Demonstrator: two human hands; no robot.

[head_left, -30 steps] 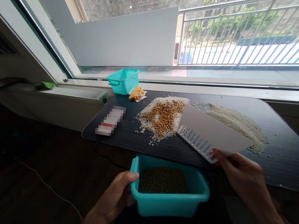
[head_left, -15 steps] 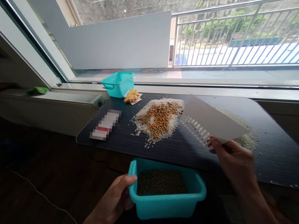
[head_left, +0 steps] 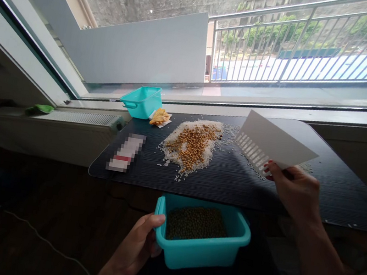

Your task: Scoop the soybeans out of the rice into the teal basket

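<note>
My left hand (head_left: 136, 246) grips the left rim of a turquoise plastic tub (head_left: 201, 254), thumb over the edge. Small dark greenish beans (head_left: 196, 223) lie in the tub, which is at the table's near edge. Between the fingers of my right hand (head_left: 296, 188) is a white slotted card (head_left: 273, 142), tilted above the table with its row of slots to the lower left. White rice grains (head_left: 229, 135) are scattered beside and partly behind the card. To its left lies a heap of yellow soybeans (head_left: 193, 146) mixed with rice.
At the back left of the dark table (head_left: 150, 174) stands a second turquoise tub (head_left: 143, 103) beside a crumpled yellow cloth-like thing (head_left: 160, 118). A pixelated flat item (head_left: 127, 153) lies at the left. A window with its sill (head_left: 206, 103) borders the far side.
My right hand has moved the white card slightly to the right, uncovering rice between it and the soybean heap. My left hand still holds the tub.
</note>
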